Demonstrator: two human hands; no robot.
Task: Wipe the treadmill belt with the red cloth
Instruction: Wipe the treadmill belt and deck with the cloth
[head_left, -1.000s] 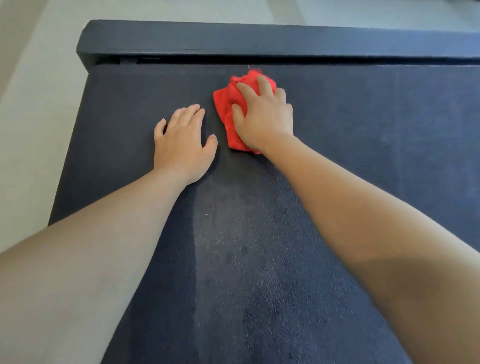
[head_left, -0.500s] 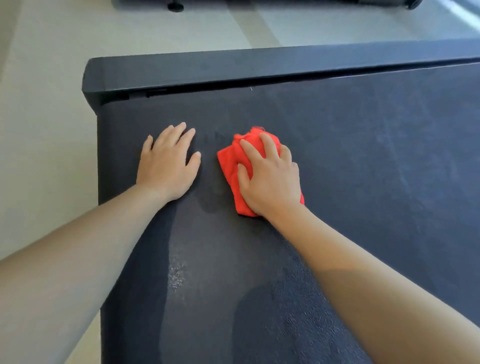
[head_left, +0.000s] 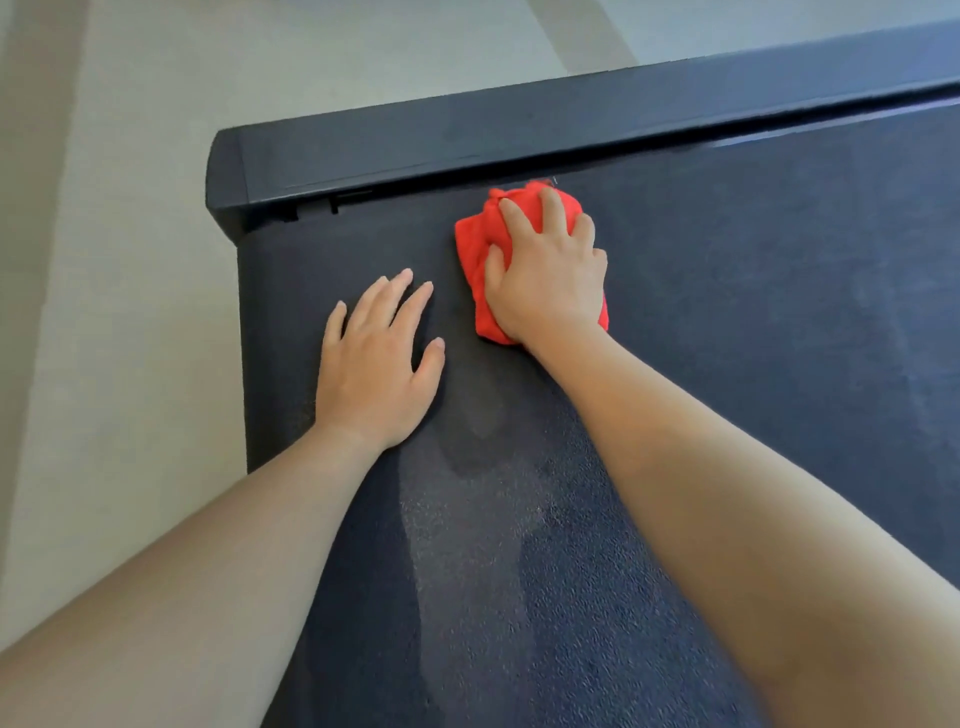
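The dark treadmill belt (head_left: 753, 338) fills most of the view. A bunched red cloth (head_left: 475, 249) lies on it close to the far end. My right hand (head_left: 548, 275) presses flat on the cloth with spread fingers and covers most of it. To the left of the cloth, my left hand (head_left: 376, 364) rests flat on the belt, fingers straight, holding nothing. A damp streak runs down the belt between my arms.
A black end cover (head_left: 467, 140) crosses the far end of the belt, right beyond the cloth. The belt's left edge (head_left: 244, 364) drops to pale floor (head_left: 119, 312), which also lies beyond the cover.
My right hand has pushed the cloth away from me, up to the end cover. The left hand has stayed flat on the belt. The view has swung left.
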